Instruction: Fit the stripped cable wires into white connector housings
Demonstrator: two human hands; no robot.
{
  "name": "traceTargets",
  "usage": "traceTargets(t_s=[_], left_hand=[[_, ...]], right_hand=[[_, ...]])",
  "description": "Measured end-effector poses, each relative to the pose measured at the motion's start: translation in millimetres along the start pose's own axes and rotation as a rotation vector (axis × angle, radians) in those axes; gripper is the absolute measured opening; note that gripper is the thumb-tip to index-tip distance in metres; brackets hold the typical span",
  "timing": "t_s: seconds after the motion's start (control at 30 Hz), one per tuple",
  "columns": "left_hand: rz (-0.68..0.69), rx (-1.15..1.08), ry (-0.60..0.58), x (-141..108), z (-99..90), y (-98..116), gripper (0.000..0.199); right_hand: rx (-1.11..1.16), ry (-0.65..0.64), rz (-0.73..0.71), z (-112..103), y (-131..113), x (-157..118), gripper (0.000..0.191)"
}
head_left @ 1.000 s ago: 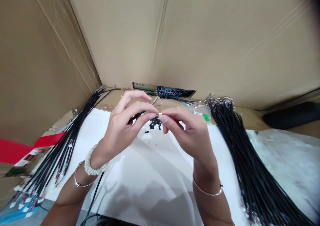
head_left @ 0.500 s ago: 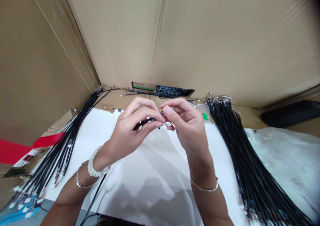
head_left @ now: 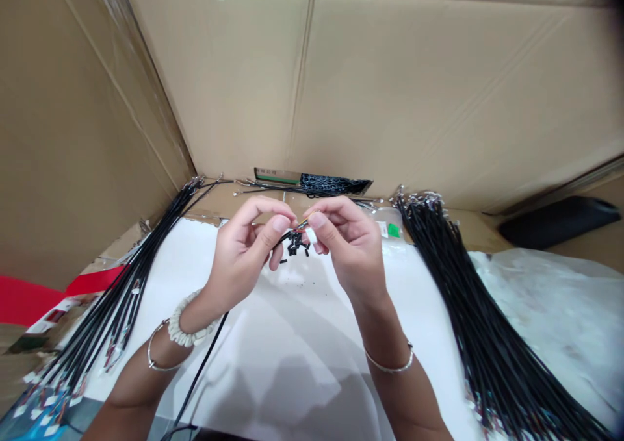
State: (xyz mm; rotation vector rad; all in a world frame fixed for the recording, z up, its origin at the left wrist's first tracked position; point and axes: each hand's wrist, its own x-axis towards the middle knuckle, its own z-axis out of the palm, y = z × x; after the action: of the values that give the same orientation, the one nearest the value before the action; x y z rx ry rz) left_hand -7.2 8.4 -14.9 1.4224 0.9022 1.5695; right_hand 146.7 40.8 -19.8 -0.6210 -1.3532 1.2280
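Observation:
Over the middle of the white sheet (head_left: 302, 337), my left hand (head_left: 246, 246) pinches a black cable (head_left: 207, 363) near its end, and the cable runs down under the wrist toward the near edge. Thin colored wires (head_left: 303, 223) show at that end, between the two hands. My right hand (head_left: 353, 243) is closed on these wires, with a small white piece (head_left: 311, 235) by its thumb. Just below the fingers lie several short black tube pieces (head_left: 295, 243) on the sheet.
Bundles of black cables lie at the left (head_left: 141, 252) and the right (head_left: 463, 291). Behind the hands is a patterned black bag (head_left: 334, 184) by the cardboard wall (head_left: 390, 90). Clear plastic (head_left: 550, 298) and a black object (head_left: 560, 222) are at the right.
My left fingers have drawn back and up a little, uncovering the black pieces. My right hand has shifted slightly left. The whole view has tilted a little.

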Motion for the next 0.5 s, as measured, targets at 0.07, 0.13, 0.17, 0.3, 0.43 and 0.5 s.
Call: traceTargets(t_s=[0.07,0.13,0.17,0.3,0.43,0.5], left_hand=[[-0.055,-0.02,-0.011,0,-0.9,3,0.023],[-0.109,-0.019,-0.023,0,-1.9,4,0.024],[-0.131,-0.011,-0.032,0,-2.4,5,0.024],[-0.172,0.051,-0.064,1,-3.3,9,0.024],[-0.117,0.132,-0.035,-1,-2.7,14,0.024],[-0.08,0.151,0.002,-3,-1.8,14,0.021]], right_hand=[[-0.017,-0.008,-0.024,0,-1,0,0.006],[-0.035,-0.024,-0.054,1,-1,0,0.005],[-0.045,-0.029,-0.071,1,-1,-1,0.005],[-0.095,-0.028,-0.112,0,0,-2,0.007],[-0.113,-0.041,-0.144,2,0,-4,0.008],[-0.08,-0.048,-0.135,4,0,-4,0.009]])
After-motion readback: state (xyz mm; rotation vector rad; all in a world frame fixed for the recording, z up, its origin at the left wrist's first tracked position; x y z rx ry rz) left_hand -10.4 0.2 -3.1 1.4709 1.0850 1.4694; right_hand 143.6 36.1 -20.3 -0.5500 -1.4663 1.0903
